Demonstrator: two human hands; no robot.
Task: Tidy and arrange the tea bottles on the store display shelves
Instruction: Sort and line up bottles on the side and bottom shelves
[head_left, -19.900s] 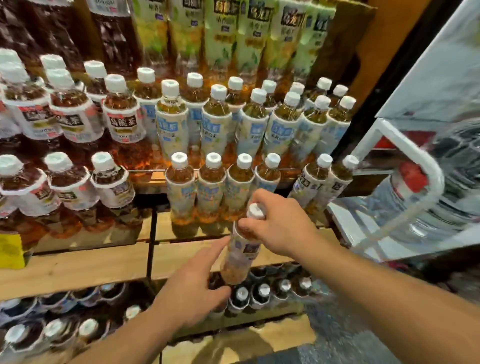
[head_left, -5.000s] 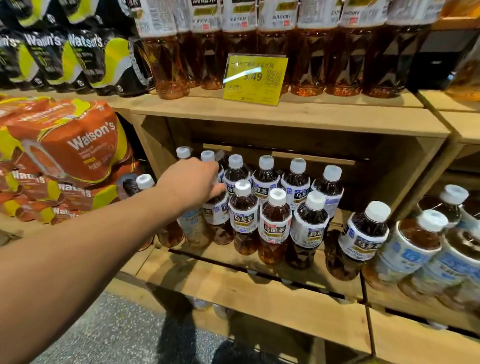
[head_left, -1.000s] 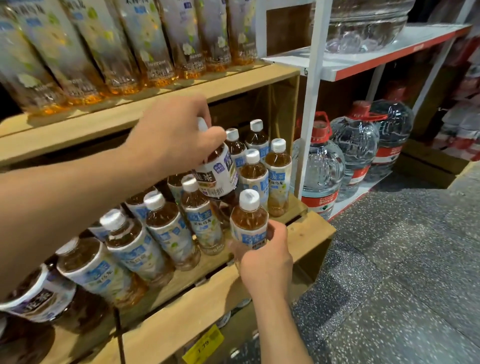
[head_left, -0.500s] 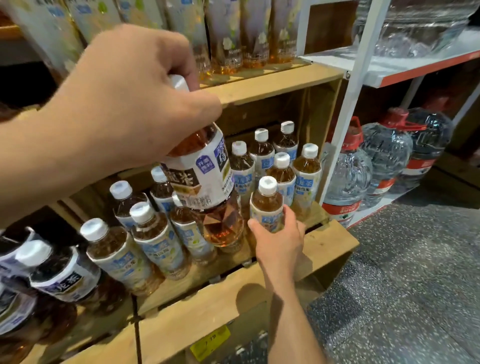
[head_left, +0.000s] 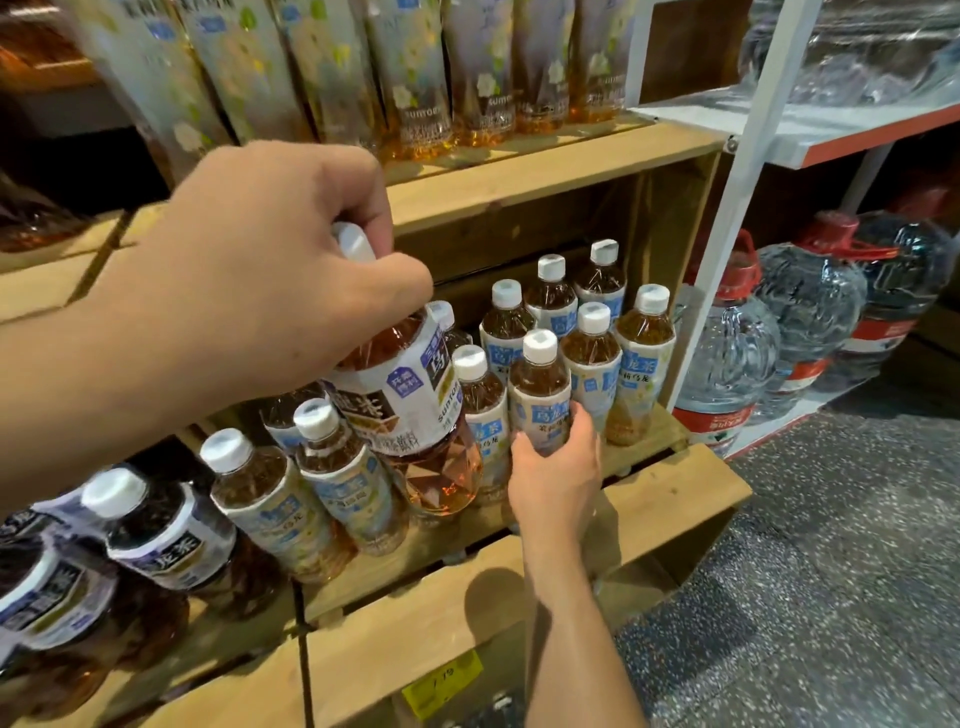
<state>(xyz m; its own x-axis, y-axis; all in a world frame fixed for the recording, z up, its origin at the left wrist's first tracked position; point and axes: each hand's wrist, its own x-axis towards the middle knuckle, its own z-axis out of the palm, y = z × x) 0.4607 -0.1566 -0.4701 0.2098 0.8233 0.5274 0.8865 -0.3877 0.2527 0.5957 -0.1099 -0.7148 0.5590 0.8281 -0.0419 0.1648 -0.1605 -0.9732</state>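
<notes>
Compared with a second ago, the left hand (head_left: 260, 275) and its bottle have come nearer the camera and fill more of the view, while the right hand (head_left: 558, 473) has stayed on the same front bottle.

Fingers and thumb of the left hand are curled over the white cap (head_left: 352, 241) and neck of a large tea bottle (head_left: 402, 410), pinching it from above. It hangs tilted, base toward the right, in front of the smaller bottles. Whether its base touches any of them is hard to tell, as it overlaps them in this view.

Lower down, the right hand wraps its fingers round the lower body of a small tea bottle (head_left: 540, 384) – upright, pale blue label, white cap – at the front of its group. Just beside and behind it stand more small bottles (head_left: 592, 358) of the same kind in close rows, all on the wooden shelf (head_left: 675, 493).

Further left along the shelf stand more pale-label bottles, then darker tea bottles (head_left: 166, 530) with white labels. On the shelf above stands a row of tall bottles (head_left: 415, 78) with flowered labels, blurred at the left end. A yellow price tag (head_left: 441, 680) is fixed to the shelf front below.

To the right – past a white rack post (head_left: 743, 208) – big water jugs (head_left: 727, 353) with red handles sit low, near the speckled floor (head_left: 831, 571).
</notes>
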